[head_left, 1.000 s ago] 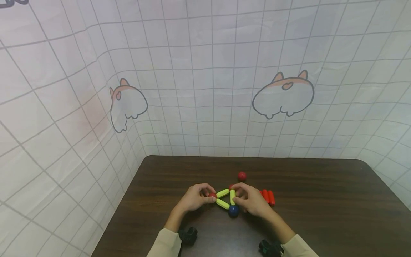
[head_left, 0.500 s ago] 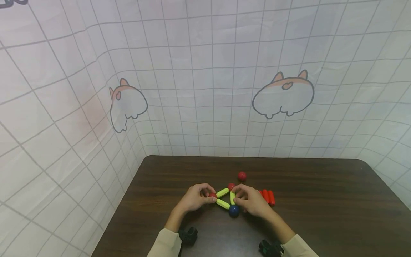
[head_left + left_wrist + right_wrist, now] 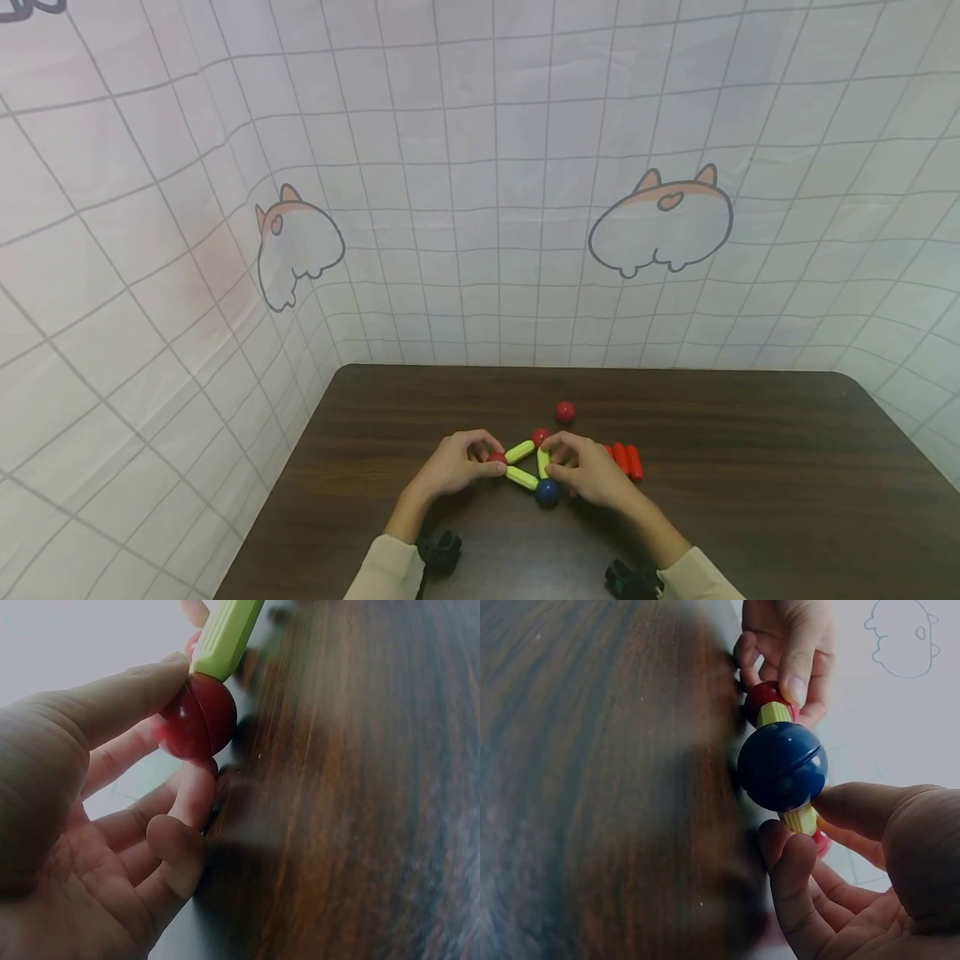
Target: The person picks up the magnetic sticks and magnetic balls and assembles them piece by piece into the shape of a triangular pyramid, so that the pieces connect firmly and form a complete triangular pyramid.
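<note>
Three yellow-green rods and three balls form a triangle on the table. Thumb and fingers of my left hand (image 3: 453, 462) pinch the red ball (image 3: 199, 716) at its left corner, where a rod (image 3: 229, 637) meets the ball. My right hand (image 3: 588, 469) pinches the right-hand rod (image 3: 543, 463), partly covering it. A larger blue ball (image 3: 547, 492) makes the near corner; in the right wrist view my right thumb lies right beside it. Another red ball (image 3: 540, 436) sits at the far corner, by my right index finger. The two other sides are the upper-left rod (image 3: 520, 452) and lower-left rod (image 3: 522, 477).
A loose red ball (image 3: 565, 412) lies beyond the triangle. Several red rods (image 3: 621, 459) lie side by side right of my right hand, partly hidden by it. The dark wooden table (image 3: 750, 467) backs onto a white grid-patterned curtain (image 3: 465, 208).
My right fingers have drawn slightly back from the far corner, so its red ball shows more fully. The blue corner has shifted a touch to the right. My left hand has stayed put.
</note>
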